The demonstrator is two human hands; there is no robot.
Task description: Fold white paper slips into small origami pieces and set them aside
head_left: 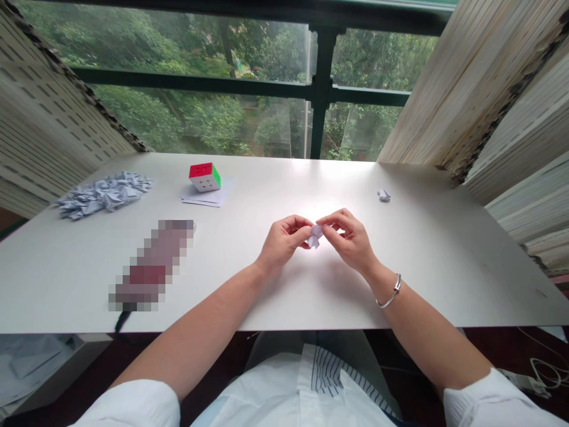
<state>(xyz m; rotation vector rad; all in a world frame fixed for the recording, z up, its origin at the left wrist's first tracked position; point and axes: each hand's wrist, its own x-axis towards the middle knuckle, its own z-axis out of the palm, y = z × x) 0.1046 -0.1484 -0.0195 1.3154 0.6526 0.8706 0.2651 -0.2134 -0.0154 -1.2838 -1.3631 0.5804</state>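
Note:
A small folded piece of white paper (315, 237) is held between my two hands above the middle of the white table. My left hand (287, 238) pinches its left side between thumb and fingers. On the other side, the thumb and fingertips of my right hand (349, 236) grip its upper right edge. The paper's fine folds are too small to make out. Another small folded paper (384, 196) lies by itself on the table, beyond my right hand.
A heap of folded papers (106, 194) covers the table's (249, 296) far left. A Rubik's cube (205, 178) sits on flat paper sheets (200, 199). In front of it lies a blurred-out flat object (151, 267) with a black strap. Curtains (422, 89) flank the window behind.

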